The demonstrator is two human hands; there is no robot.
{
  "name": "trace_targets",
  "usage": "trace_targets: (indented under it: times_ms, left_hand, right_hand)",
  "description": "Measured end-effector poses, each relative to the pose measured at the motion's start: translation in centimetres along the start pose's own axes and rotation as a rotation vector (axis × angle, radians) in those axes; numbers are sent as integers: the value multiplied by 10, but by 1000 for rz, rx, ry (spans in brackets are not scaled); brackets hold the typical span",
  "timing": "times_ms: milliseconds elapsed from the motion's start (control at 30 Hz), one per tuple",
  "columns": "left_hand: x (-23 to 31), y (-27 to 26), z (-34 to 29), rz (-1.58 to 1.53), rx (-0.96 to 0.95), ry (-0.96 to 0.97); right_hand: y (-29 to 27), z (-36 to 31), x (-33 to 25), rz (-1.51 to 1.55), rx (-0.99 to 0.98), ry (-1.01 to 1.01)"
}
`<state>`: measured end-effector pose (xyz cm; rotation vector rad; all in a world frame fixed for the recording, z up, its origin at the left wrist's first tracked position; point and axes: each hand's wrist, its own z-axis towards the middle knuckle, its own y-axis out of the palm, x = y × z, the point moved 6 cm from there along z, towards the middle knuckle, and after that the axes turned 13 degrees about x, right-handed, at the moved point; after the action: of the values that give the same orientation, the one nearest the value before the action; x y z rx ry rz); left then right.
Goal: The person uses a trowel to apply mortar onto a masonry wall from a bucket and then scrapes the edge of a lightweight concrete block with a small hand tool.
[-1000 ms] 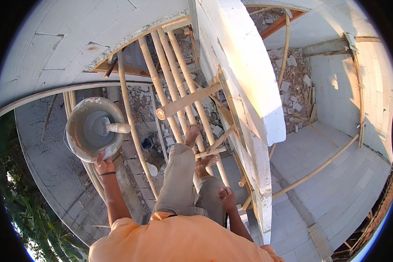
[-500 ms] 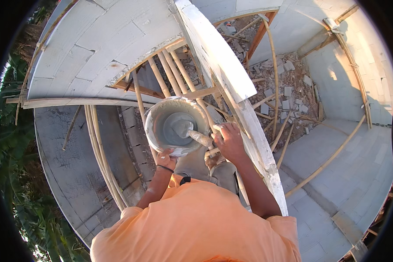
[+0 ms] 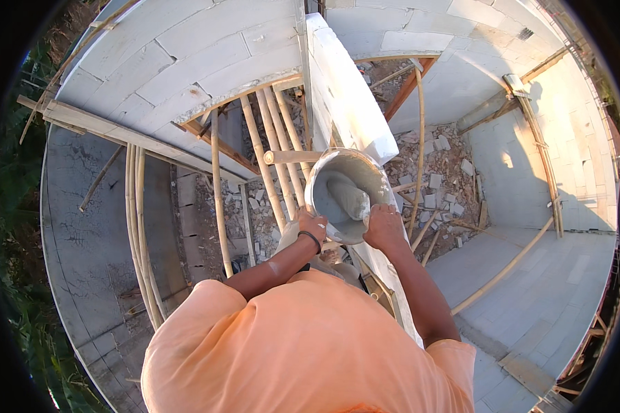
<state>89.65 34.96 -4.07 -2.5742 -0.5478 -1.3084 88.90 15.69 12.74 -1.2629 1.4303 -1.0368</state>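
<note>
A round grey bucket (image 3: pixel 318 180), its rim crusted with mortar, is in front of me at the top of the narrow block wall. My left hand (image 3: pixel 310 224) is closed on its near left side. At the near right edge, my right hand (image 3: pixel 384 227) has its fingers curled over the rim. Inside leans a mortar-coated tool (image 3: pixel 351 198), probably a trowel; its end lies close to my right fingers, and I cannot tell whether they touch it. Wet grey mortar shows around it, though its depth is hidden.
The white block wall (image 3: pixel 348 86) runs ahead beyond the bucket. Several bamboo poles (image 3: pixel 272 138) stand left of it, with a horizontal pole end (image 3: pixel 275 157) beside the bucket. Broken blocks (image 3: pixel 434 180) litter the ground below on the right. A plank (image 3: pixel 145 148) edges the left wall.
The bucket has moved right, onto the wall side. My right hand has come from above the tool's handle to the bucket rim. The tool has shifted deeper inside; my left hand moved along with the bucket.
</note>
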Motion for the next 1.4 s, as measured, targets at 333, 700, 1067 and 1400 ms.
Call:
trace_targets:
  times_ms: [333, 700, 1067, 1400]
  left_hand:
    - [48, 8, 37, 213, -49, 118]
    - [81, 39, 128, 210, -33, 56]
    - [119, 44, 227, 193, 55, 51]
    - [157, 49, 245, 13, 27, 72]
  right_hand:
    - [-3, -34, 0, 117, 168, 58]
    - [12, 80, -25, 128, 128, 199]
    - [31, 188, -45, 336, 6, 324]
    - [48, 213, -56, 1274, -333, 730]
